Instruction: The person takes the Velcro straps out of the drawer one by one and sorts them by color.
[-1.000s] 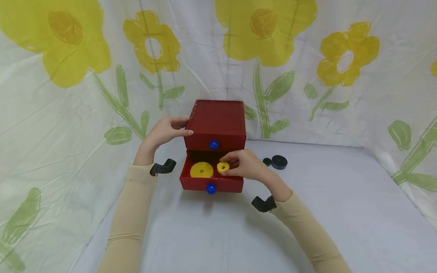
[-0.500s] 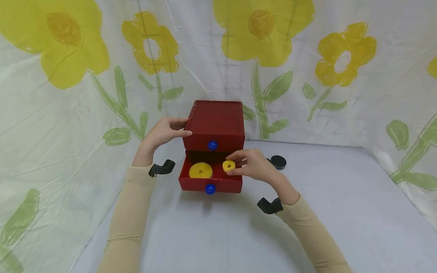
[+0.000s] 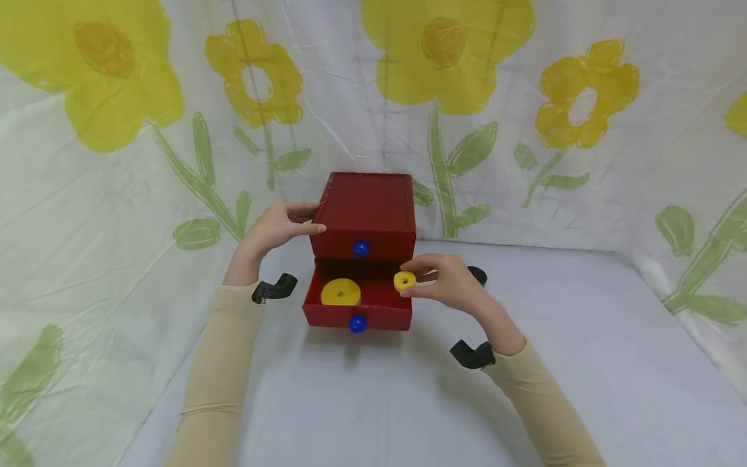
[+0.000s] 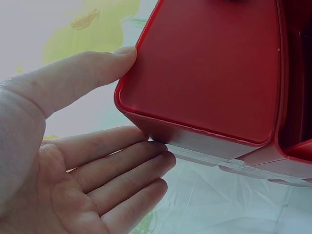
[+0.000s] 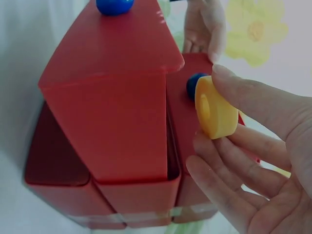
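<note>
Between the thumb and fingers of my right hand (image 3: 446, 280) is a small yellow ring (image 5: 219, 109) with a hole through it. I hold it just above the right edge of the pulled-out lower drawer (image 3: 382, 318) of a small red drawer chest (image 3: 367, 201). A larger yellow disc (image 3: 341, 292) lies on the left in that drawer. My left hand (image 3: 277, 226) rests at the upper left of the chest. Its thumb touches the front edge, and its straight fingers lie along the side in the left wrist view.
Blue knobs sit on the upper drawer front (image 3: 376, 245) and the lower one. A black disc (image 3: 477, 274) on the pale table (image 3: 373, 395) is partly hidden behind my right hand. Behind the chest hangs a white sheet (image 3: 344, 97) with painted yellow flowers.
My right hand has carried the small yellow ring rightward from over the drawer's inside to its right edge, now covering the smaller black disc. My left hand keeps its place on the chest.
</note>
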`<state>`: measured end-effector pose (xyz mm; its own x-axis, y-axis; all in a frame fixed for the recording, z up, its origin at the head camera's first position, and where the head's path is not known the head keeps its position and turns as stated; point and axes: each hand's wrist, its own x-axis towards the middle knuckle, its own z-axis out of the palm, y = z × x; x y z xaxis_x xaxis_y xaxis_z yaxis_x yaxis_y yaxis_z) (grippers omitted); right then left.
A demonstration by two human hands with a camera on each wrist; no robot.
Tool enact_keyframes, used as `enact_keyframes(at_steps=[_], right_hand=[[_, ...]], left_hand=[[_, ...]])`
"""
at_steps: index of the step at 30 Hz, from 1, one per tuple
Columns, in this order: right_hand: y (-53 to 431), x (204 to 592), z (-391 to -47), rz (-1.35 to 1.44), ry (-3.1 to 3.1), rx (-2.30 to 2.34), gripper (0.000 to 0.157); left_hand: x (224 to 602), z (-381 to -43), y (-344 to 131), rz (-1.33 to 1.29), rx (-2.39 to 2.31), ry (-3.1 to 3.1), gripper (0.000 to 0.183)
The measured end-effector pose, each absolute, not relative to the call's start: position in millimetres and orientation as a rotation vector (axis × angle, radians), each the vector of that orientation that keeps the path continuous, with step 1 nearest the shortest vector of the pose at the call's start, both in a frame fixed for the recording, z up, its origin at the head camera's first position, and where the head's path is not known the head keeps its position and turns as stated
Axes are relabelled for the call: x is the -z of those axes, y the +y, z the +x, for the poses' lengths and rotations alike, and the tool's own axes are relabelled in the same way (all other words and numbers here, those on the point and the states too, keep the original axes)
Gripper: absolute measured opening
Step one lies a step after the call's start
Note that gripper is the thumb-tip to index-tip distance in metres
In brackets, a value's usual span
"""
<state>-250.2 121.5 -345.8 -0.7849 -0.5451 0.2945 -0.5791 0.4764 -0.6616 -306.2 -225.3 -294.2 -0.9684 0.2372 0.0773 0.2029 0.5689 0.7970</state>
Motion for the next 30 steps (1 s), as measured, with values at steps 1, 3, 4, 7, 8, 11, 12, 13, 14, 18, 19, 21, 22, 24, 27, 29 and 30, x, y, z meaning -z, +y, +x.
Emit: enact_keyframes(at_steps=[1,3,4,7,8,11,12,13,14,18,19,21,22,24,27,29,30], right_hand=[[122.9,345.9,-250.1,1.011,-2.654,-1.221,0.041],[125.9,346.9,-250.2,1.006,-2.640,-1.225,0.043],[127.4,347.4,-250.3,1.003,-2.634,-1.227,0.043],[132.4,350.2,-251.1,0.980,-2.618,-1.248,0.043],[134.1,351.4,-251.3,0.970,-2.616,-1.261,0.042],[139.4,355.3,-252.7,0.945,-2.602,-1.284,0.039],[141.1,356.7,-253.4,0.935,-2.598,-1.289,0.038],[142.9,358.3,-254.2,0.923,-2.594,-1.298,0.038],[144.7,359.7,-255.1,0.917,-2.591,-1.300,0.038],[152.4,366.9,-259.1,0.875,-2.599,-1.315,0.040],[154.3,368.4,-259.8,0.867,-2.601,-1.320,0.041],[158.1,372.1,-262.0,0.849,-2.610,-1.324,0.042],[160.0,373.8,-263.0,0.840,-2.613,-1.327,0.042],[163.6,376.9,-264.9,0.821,-2.618,-1.341,0.043],[168.5,381.8,-267.3,0.788,-2.635,-1.371,0.043],[171.4,384.3,-267.9,0.768,-2.651,-1.383,0.043],[172.7,385.8,-268.2,0.757,-2.660,-1.386,0.043]], left_hand=[[294.3,-306.2,-225.2,0.383,-1.389,2.748,0.071],[294.6,-306.2,-225.7,0.392,-1.390,2.747,0.071],[294.7,-306.2,-226.0,0.397,-1.390,2.746,0.071],[294.4,-305.4,-226.0,0.399,-1.395,2.745,0.069],[294.0,-305.0,-225.9,0.401,-1.397,2.742,0.069],[293.0,-304.1,-225.2,0.397,-1.403,2.733,0.068],[292.7,-303.7,-225.0,0.395,-1.405,2.728,0.068],[292.3,-303.4,-224.8,0.391,-1.406,2.726,0.068],[292.0,-303.2,-224.6,0.387,-1.405,2.725,0.068],[291.1,-302.8,-223.9,0.378,-1.400,2.721,0.068],[291.2,-303.1,-224.0,0.378,-1.397,2.721,0.068],[291.1,-302.9,-223.9,0.382,-1.401,2.718,0.068],[291.2,-302.8,-223.9,0.382,-1.403,2.718,0.067],[291.2,-302.3,-223.6,0.383,-1.413,2.718,0.067],[291.3,-302.1,-223.4,0.385,-1.418,2.718,0.066],[291.1,-302.0,-223.3,0.385,-1.415,2.721,0.066],[290.9,-301.7,-223.2,0.385,-1.416,2.720,0.066]])
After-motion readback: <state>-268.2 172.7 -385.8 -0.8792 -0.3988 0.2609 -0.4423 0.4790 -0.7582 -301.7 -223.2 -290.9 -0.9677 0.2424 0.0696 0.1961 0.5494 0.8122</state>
